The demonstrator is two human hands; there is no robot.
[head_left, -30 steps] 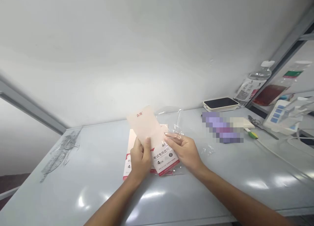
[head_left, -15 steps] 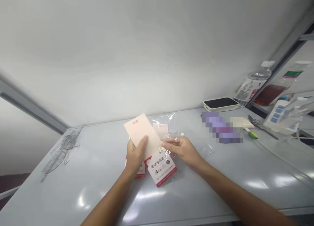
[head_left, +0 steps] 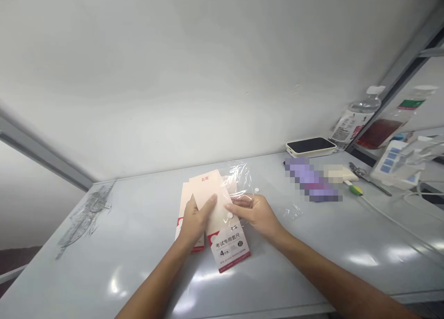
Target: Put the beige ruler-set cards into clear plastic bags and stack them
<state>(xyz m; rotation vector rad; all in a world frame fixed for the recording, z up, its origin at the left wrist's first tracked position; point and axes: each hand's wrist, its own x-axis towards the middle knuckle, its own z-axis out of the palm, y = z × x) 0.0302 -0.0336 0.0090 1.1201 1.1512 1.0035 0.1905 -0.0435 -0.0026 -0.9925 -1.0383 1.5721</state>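
At a pale grey desk (head_left: 294, 268) beneath a white wall, a person's left hand (head_left: 196, 222) grips a pale pink plastic sheet (head_left: 208, 192) lying over a printed ruler-set packet (head_left: 227, 247). The right hand (head_left: 255, 215) pinches a clear plastic sleeve (head_left: 241, 178) just beside it. A second packet (head_left: 183, 208) shows beneath the left hand. Farther right lie scissors (head_left: 360, 173) and a black-topped power bank (head_left: 310, 146), near a water bottle (head_left: 355, 118).

Centre frame now, the left fingers (head_left: 207, 203) pinch a pale pink card (head_left: 211, 189), the right fingers (head_left: 239, 202) grip a clear plastic bag (head_left: 240, 178), and a red-edged printed packet (head_left: 229, 249) hangs just below, over the desk (head_left: 277, 263).
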